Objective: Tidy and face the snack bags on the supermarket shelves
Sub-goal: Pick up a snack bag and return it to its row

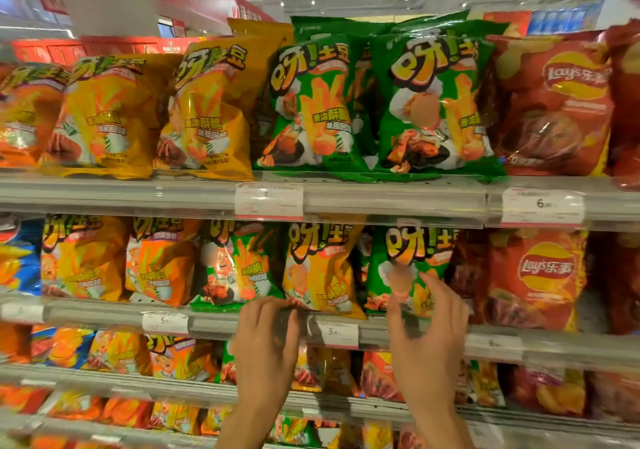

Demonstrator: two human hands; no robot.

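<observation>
On the second shelf, a yellow snack bag [320, 272] stands between two green snack bags [239, 268] [408, 261]. My left hand [266, 341] reaches up to the yellow bag's lower left corner, its fingers curled onto the bag's bottom edge at the shelf lip. My right hand [427, 327] is raised in front of the lower part of the right green bag, with thumb and fingers spread and loosely curved, touching the bag's face. Both hands are motion-blurred.
The top shelf [398, 199] holds yellow bags [207, 112], green bags [436, 102] and red Lay's bags [554, 105]. More red Lay's bags [533, 282] stand right of my hands. Price tags [334, 334] hang on the shelf rails. Lower shelves carry several mixed bags.
</observation>
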